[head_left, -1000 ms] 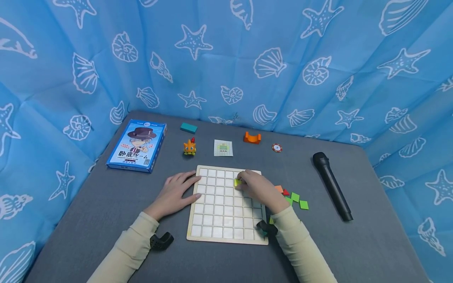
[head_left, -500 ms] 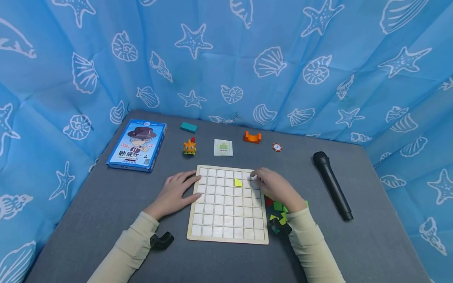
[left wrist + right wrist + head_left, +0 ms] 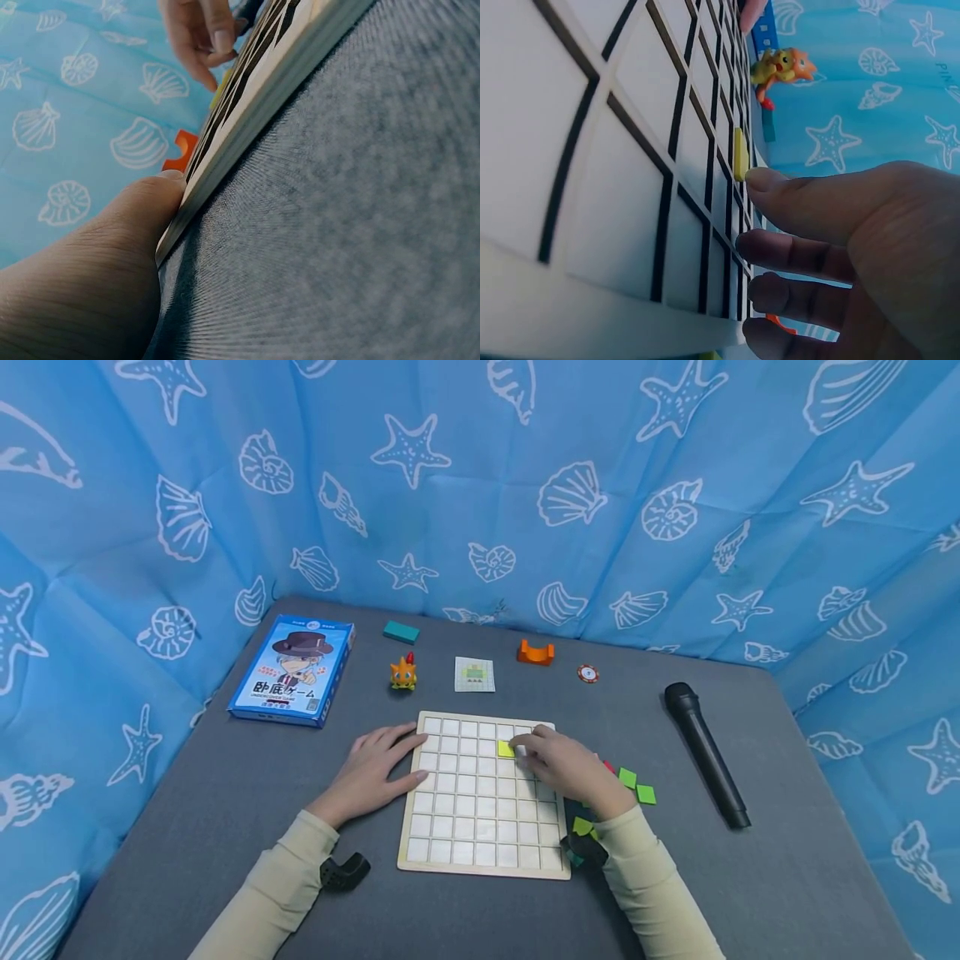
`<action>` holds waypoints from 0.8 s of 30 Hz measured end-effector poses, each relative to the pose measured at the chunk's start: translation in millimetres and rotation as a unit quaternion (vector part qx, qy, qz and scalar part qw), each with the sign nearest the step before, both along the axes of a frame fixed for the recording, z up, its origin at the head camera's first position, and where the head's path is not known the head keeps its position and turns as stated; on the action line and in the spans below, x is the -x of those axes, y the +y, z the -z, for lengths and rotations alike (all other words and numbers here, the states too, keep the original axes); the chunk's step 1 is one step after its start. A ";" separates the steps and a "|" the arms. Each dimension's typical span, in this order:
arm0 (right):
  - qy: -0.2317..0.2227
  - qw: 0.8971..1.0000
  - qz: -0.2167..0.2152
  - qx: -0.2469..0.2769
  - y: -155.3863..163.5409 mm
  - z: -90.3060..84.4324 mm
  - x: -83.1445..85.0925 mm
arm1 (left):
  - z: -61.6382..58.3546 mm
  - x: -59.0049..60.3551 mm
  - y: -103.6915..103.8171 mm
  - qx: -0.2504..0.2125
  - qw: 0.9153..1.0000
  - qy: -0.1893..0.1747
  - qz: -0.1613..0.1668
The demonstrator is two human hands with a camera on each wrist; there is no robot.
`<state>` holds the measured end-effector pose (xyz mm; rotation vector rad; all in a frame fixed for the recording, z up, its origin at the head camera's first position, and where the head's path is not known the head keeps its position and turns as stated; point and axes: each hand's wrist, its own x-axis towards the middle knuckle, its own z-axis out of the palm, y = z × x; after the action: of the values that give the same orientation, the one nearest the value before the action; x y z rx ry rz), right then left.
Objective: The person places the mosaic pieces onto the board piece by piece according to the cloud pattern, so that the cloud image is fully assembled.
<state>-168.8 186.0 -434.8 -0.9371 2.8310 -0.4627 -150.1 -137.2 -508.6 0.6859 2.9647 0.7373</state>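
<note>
A wooden grid board [image 3: 465, 827] lies flat on the grey table. One yellow tile [image 3: 505, 748] sits in a cell near the board's top middle. My right hand [image 3: 558, 764] rests on the board's upper right part. Its fingertips are at the tile, and in the right wrist view the thumb [image 3: 780, 187] touches the yellow tile's [image 3: 739, 154] edge with the other fingers loosely extended. My left hand [image 3: 371, 770] lies flat beside the board's left edge, its thumb [image 3: 142, 202] against the board's rim [image 3: 247, 112].
Loose green tiles [image 3: 636, 785], a red one [image 3: 606, 767] and a yellow-green one [image 3: 582, 825] lie right of the board. A black microphone [image 3: 705, 753] is further right. At the back are a blue game box [image 3: 294, 668], orange toy [image 3: 402, 672], pattern card [image 3: 474, 674], orange block [image 3: 535, 652], chip [image 3: 588, 673] and teal block [image 3: 401, 631].
My right hand left the yellow tile on the board and drew off to the right, then came back left to the tile. The left hand has stayed put.
</note>
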 end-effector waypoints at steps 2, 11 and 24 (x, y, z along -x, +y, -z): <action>-0.001 1.000 0.012 -0.004 2.3 -0.5 -0.3 | -0.5 -0.2 0.0 -0.001 1.000 0.000 0.000; -0.022 0.997 0.074 -0.022 41.5 -1.7 -7.8 | 0.5 0.0 0.5 -0.009 1.000 0.012 0.002; -0.005 0.992 0.124 -0.025 97.2 -7.9 -34.5 | -1.1 -0.7 0.4 -0.015 1.000 0.007 0.002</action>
<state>-134.3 283.2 -426.8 -0.5724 2.9478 -0.4177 -149.4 -136.8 -507.5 0.7013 2.9705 0.7826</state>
